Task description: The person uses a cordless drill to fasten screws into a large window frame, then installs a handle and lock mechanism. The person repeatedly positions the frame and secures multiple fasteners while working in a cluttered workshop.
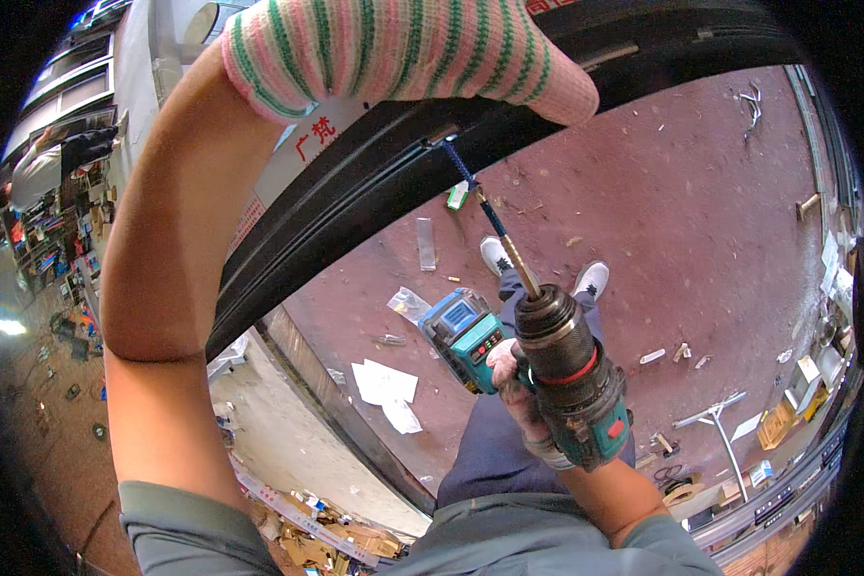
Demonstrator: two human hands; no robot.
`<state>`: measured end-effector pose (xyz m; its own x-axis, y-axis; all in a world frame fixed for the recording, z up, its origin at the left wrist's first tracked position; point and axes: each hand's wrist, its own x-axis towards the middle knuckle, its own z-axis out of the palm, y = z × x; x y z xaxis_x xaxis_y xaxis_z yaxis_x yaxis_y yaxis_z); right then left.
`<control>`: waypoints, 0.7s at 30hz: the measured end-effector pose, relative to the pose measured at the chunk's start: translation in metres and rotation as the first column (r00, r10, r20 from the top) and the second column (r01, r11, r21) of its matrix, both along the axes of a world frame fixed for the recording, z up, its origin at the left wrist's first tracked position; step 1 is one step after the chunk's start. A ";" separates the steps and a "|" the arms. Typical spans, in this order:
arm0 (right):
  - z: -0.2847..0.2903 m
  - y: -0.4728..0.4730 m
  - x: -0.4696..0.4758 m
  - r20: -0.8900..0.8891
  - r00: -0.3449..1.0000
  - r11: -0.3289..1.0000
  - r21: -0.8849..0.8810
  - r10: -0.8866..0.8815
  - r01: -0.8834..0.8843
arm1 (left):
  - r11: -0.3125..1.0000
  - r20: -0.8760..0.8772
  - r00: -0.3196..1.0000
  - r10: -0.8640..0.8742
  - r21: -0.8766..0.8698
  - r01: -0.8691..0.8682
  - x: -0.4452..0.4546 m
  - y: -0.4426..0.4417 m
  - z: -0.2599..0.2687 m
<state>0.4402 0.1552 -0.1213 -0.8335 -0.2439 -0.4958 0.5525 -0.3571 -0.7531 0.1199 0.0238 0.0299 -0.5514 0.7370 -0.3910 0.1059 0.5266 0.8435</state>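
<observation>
My right hand [522, 403], in a glove, is closed around the handle of a teal and black cordless drill [579, 374]. A long drill bit [504, 230] with a blue spiral tip points up and away; its tip is at a slot in the edge of a black metal door or frame profile [360, 209]. Whether the tip touches the metal cannot be told. My left hand [417, 50], in a knitted glove with pink, white and green stripes, reaches across the top of the view and lies over the profile; its fingers are bent down and partly hidden, so its grip is unclear.
White paper [385, 389], a clear plastic bag [409, 304] and small scraps lie on the reddish floor [662, 216]. Metal profiles, boxes and a T-shaped metal stand [716, 425] are at the right. Another person [43, 169] is at the far left beside piled goods.
</observation>
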 end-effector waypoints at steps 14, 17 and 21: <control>-0.014 -0.025 -0.017 0.055 0.986 0.959 -0.230 -0.159 0.167 | 0.947 0.128 0.991 0.030 0.314 -0.069 -0.007 -0.007 -0.021; -0.013 -0.011 -0.017 0.308 0.951 0.921 -0.374 0.011 0.110 | 0.938 0.217 0.976 -0.021 0.343 -0.056 -0.015 -0.012 -0.022; -0.005 -0.003 -0.013 0.080 0.996 0.999 0.014 0.051 -0.052 | 0.923 0.059 0.997 0.051 0.379 -0.070 -0.004 -0.006 -0.026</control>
